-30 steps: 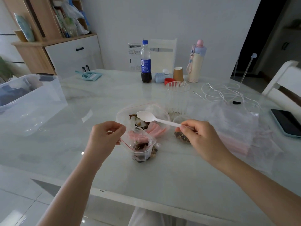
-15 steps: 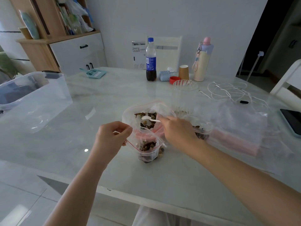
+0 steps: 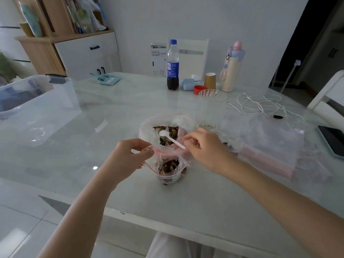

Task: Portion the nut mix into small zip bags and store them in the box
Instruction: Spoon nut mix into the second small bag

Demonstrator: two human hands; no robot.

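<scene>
Left hand (image 3: 128, 157) pinched the small zip bag's (image 3: 168, 169) rim open on the table (image 3: 186, 198) while right-hand fingers (image 3: 193, 140) clamped the white plastic spoon (image 3: 170, 138) in the nut mix (image 3: 168, 134) behind; scoops should stay level, modest

The clear plastic storage box (image 3: 37, 107) is cut off by the left edge, and the dark shapes showing through its wall are too blurred to identify; the dark-screened phone (image 3: 333, 141) and white chair (image 3: 327, 94) run off the right edge. The right hand (image 3: 206, 148) covers the handle end of the white plastic spoon (image 3: 170, 138) and part of a small clear tub (image 3: 229, 141) behind it. The print on the white sheet (image 3: 158, 59) against the wall and the blue bottle label (image 3: 172, 68) is too small to read
</scene>
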